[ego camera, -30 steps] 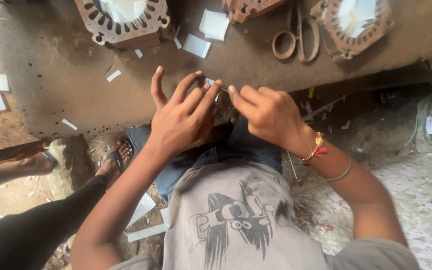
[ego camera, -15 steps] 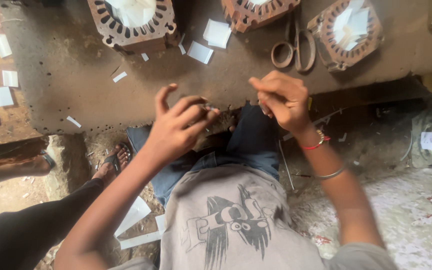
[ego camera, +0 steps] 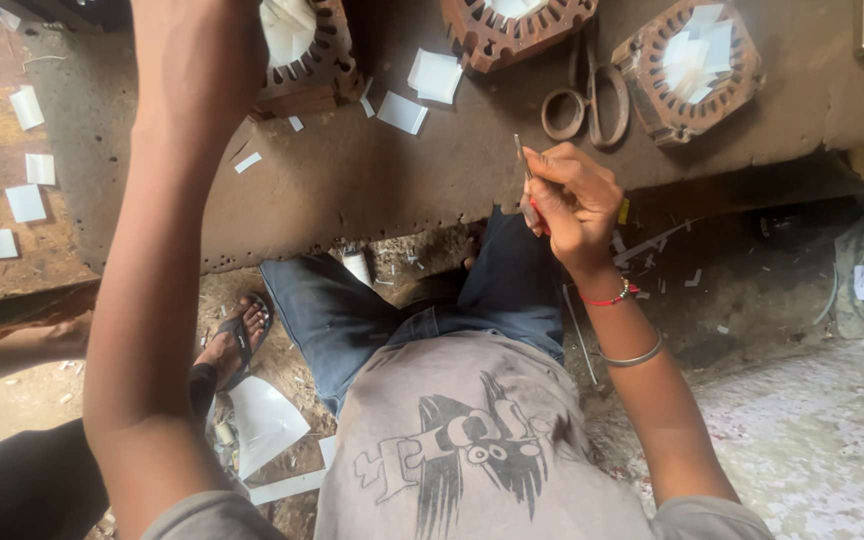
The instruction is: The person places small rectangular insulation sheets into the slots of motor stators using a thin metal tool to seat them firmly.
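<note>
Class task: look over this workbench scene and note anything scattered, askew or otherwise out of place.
White paper slips lie loose and at odd angles on the bench, with more on the ground under it. Scissors lie between two metal cores. The right hand holds a thin tool; the left hand is out of view.

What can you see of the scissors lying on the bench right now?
The scissors lie flat on the brown workbench, near its far edge, between two rusty ring-shaped metal cores. They look like dull, worn metal, with two large oval finger loops pointing toward the person and closed blades pointing away. Nothing holds them; the right hand works just below, apart from them, pinching a thin tool.
</note>
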